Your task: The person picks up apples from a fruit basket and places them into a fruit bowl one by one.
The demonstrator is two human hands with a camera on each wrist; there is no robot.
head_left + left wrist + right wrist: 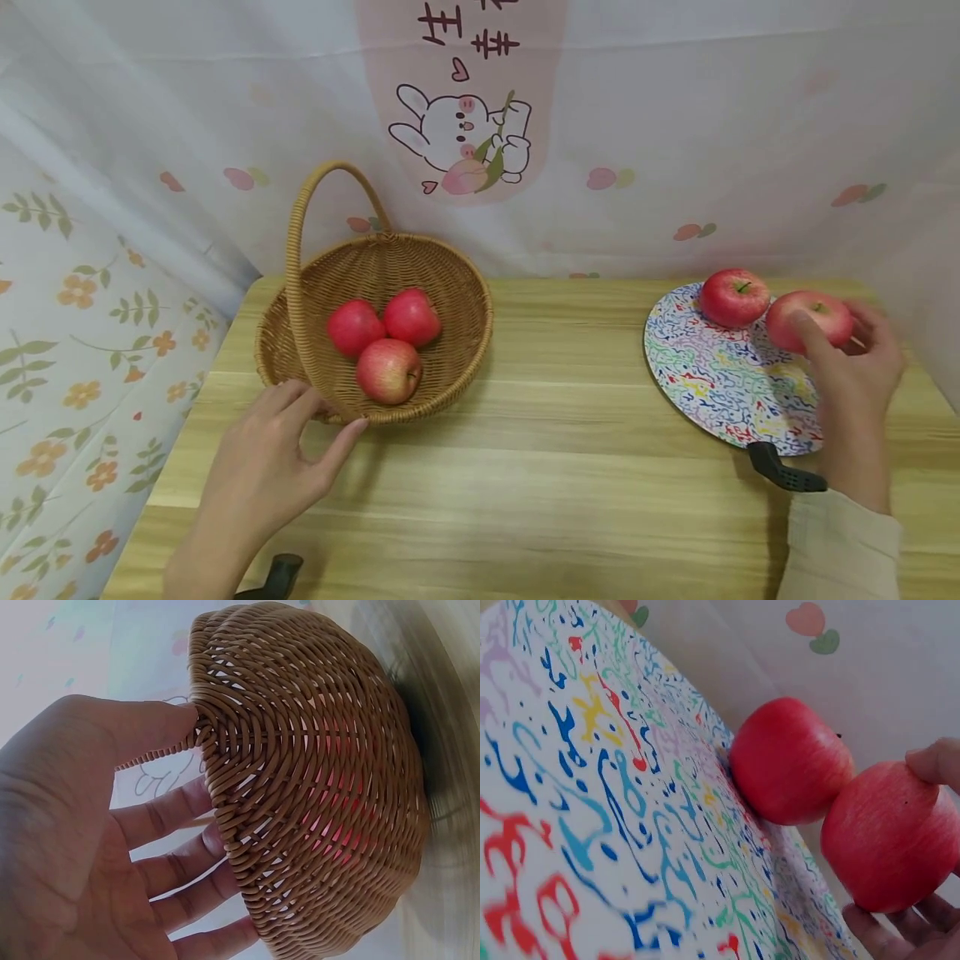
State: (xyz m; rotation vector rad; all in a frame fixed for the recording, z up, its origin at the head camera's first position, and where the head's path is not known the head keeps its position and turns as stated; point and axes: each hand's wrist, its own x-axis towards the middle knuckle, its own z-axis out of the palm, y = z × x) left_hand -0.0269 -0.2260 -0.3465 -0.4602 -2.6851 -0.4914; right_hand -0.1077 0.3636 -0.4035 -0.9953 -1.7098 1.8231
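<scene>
A wicker basket (457, 392) with a tall arched handle stands on the left, with three red apples in it, one an apple (388, 372) at the front. My left hand (273, 471) holds the basket's near rim. In the left wrist view, the thumb (154, 724) presses near the handle's base and the other fingers reach the rim further along. On the right, my right hand (862, 375) grips a red apple (806, 317) between thumb and fingers over a round patterned board (720, 383). Close beside it, another apple (787, 761) rests on that board.
A light wooden table (540, 500) lies under everything. Behind it hangs a white printed curtain (645, 108) with a rabbit drawing, and a floral cloth (97, 358) hangs at the left. A black strap piece (783, 471) sits by the right wrist.
</scene>
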